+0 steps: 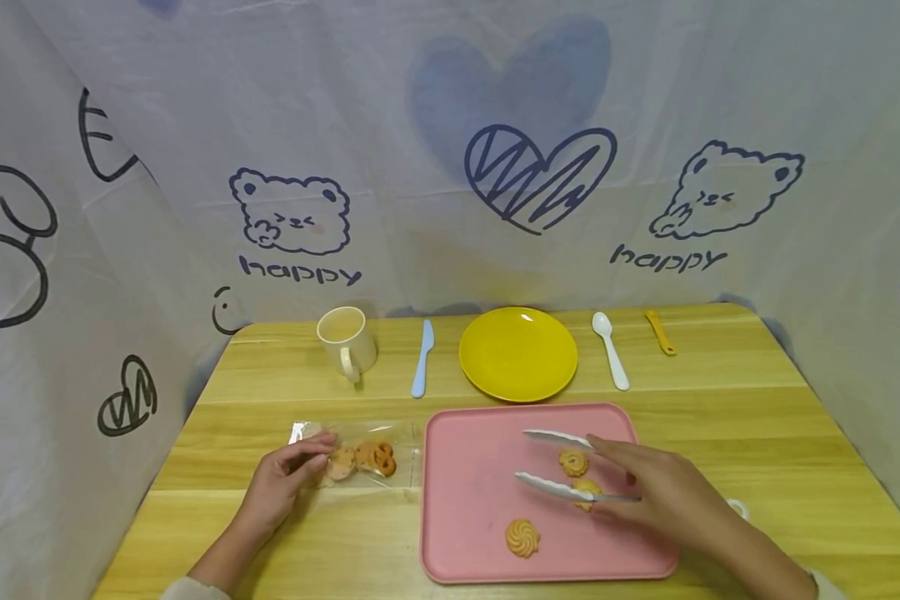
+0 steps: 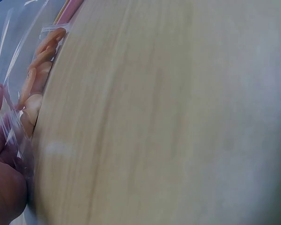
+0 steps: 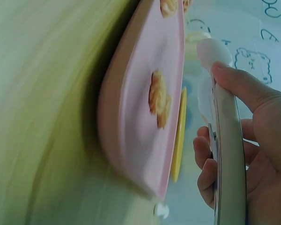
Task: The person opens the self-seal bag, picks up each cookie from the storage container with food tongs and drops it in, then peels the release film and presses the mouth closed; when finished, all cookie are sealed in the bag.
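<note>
Pinched between my right hand's thumb and fingers is a pair of metal tongs. The tongs' arms are spread apart over a pink tray. Two cookies lie near the tongs, one partly hidden under the lower arm. A swirl cookie lies nearer the tray's front edge. My left hand holds the left end of a clear plastic bag, its film between thumb and fingers in the left wrist view. Inside the bag lie several cookies, one pretzel-shaped.
Along the table's back stand a cream mug, a light blue knife, a yellow plate, a white spoon and a small yellow-orange utensil. Behind them hangs a printed cloth. A small white ring-like thing shows beside my right wrist.
</note>
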Tool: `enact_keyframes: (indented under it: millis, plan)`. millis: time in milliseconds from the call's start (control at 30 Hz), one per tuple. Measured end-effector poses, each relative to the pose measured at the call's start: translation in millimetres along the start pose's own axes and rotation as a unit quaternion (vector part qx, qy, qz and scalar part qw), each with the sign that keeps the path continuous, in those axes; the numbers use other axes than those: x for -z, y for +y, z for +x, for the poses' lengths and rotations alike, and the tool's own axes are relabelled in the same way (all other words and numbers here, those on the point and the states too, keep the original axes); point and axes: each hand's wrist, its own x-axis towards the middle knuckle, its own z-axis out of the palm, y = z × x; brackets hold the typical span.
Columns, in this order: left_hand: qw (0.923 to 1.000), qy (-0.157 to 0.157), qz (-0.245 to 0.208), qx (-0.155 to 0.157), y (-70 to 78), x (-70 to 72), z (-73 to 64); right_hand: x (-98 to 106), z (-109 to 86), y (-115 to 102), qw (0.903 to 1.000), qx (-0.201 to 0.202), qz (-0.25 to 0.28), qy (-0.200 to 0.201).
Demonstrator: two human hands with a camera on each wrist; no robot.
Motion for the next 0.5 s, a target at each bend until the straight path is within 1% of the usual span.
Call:
enact_keyframes:
  millis: [133,400,500]
  plan:
    - [1.0000,-0.002,-0.001,0.004,-0.2,0.1,-0.5,5,-7.0,8,0.9997,-0.022,-0.012,0.006]
    - [1.0000,0.000,-0.003,0.001,0.5,-0.1,-0.6,13,-15.6,21,0.9963,-0.082,-0.019,-0.017]
    - [1.0000,-0.001,-0.005,0.001,0.4,0.3,-0.3,15,-17.3,26,0.9947,-0.096,-0.020,-0.031]
